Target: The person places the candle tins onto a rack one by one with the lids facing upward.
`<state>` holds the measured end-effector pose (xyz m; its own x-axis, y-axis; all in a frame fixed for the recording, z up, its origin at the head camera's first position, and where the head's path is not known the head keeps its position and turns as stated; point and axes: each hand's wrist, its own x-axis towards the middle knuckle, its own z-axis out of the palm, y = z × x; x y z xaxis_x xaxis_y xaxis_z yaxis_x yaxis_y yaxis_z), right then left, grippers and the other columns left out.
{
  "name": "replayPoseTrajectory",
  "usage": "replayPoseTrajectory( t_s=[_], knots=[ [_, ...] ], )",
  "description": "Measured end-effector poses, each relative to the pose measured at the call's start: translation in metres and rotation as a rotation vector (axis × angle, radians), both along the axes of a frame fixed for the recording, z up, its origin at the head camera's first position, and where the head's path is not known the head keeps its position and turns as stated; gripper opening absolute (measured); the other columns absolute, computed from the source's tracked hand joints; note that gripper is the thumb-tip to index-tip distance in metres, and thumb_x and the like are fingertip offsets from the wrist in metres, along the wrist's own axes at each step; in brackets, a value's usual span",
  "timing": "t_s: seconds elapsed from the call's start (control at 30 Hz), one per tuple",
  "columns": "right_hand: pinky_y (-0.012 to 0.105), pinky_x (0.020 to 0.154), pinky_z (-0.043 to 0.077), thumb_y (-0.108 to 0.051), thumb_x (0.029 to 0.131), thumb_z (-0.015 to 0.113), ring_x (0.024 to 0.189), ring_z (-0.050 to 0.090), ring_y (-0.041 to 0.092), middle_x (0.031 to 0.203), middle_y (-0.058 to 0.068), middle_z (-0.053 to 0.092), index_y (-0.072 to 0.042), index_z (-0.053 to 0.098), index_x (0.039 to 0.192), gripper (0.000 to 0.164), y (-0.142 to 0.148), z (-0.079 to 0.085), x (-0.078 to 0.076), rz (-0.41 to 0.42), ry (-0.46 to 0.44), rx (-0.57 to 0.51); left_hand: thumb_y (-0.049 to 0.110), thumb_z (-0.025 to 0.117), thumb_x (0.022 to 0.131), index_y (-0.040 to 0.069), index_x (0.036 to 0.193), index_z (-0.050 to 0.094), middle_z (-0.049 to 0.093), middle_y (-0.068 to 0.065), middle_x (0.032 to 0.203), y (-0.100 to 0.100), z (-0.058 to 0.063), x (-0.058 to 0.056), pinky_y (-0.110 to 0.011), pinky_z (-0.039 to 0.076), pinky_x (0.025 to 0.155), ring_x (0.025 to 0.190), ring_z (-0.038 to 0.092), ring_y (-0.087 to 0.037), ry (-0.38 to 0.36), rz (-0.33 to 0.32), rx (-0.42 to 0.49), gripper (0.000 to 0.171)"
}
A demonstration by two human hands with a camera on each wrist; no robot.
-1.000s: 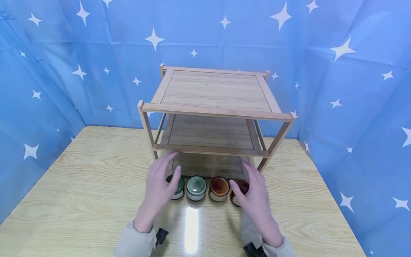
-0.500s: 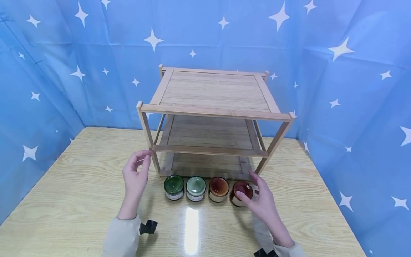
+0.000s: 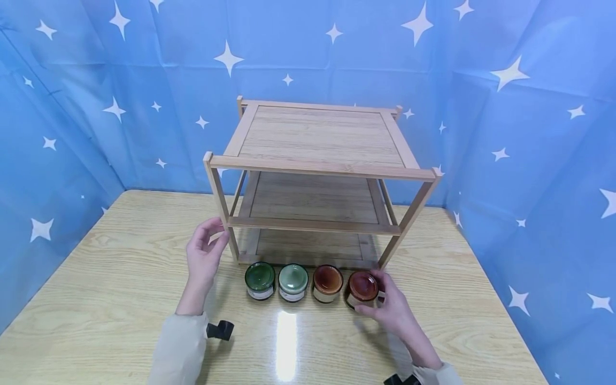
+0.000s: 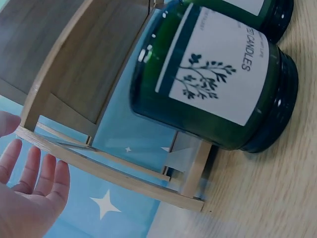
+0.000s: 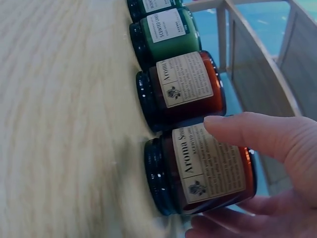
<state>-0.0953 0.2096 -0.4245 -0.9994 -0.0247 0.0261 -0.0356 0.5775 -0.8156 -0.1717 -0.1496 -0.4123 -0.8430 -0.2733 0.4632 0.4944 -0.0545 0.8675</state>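
Observation:
Candle jars stand in a row on the table, lids down: a dark green one (image 3: 260, 277), a light green one (image 3: 293, 278), an amber one (image 3: 328, 279) and a dark red one (image 3: 363, 286). My right hand (image 3: 392, 305) holds the dark red candle jar, thumb against its cream label in the right wrist view and fingers around the far side. At the left front post of a wooden shelf rack (image 3: 313, 168) is my left hand (image 3: 204, 254). Its fingers are loosely bent, fingertips close to the post; whether they touch it is unclear.
The rack has three levels and stands behind the jars on a light wood table (image 3: 115, 278). Blue curtains (image 3: 308, 48) with white stars enclose the back and sides. A bright light reflection lies on the tabletop in front of the jars.
My left hand has moved left from over the dark green jar to beside the rack's left post. My right hand has moved from above the dark red jar to grip its right side.

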Motion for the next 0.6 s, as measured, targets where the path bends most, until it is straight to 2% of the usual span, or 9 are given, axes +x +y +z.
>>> replayPoseTrajectory(
  t_s=[0.2,0.43,0.6],
  knots=[
    [0.045,0.085,0.052,-0.004,0.064,0.085,0.111,0.052,0.036,0.116,0.02,0.057,0.002,0.045,0.124,0.073,-0.001,-0.006,-0.002,-0.016,-0.02,-0.019,-0.014,0.058,0.084,-0.017,0.113,0.051,0.06,0.008,0.098,-0.001,-0.002,-0.004,-0.017,0.05,0.081,0.093,0.057,-0.007,-0.041,0.003,0.003,0.029],
    [0.039,0.083,0.054,-0.001,0.061,0.085,0.107,0.054,0.033,0.113,0.018,0.059,0.002,0.048,0.121,0.07,-0.002,-0.009,-0.005,-0.04,-0.011,-0.027,-0.016,0.059,0.082,-0.013,0.111,0.056,0.063,0.009,0.092,-0.002,-0.002,-0.007,-0.017,0.052,0.08,0.091,0.059,-0.007,-0.056,0.01,0.0,0.029],
    [0.032,0.08,0.055,0.001,0.059,0.085,0.103,0.056,0.031,0.109,0.016,0.061,0.002,0.051,0.117,0.067,-0.001,-0.014,-0.008,-0.045,0.017,-0.025,-0.019,0.058,0.081,-0.01,0.108,0.059,0.064,0.009,0.09,-0.003,-0.003,-0.01,-0.018,0.053,0.08,0.089,0.059,-0.007,-0.041,0.0,0.02,0.029]
  ],
)
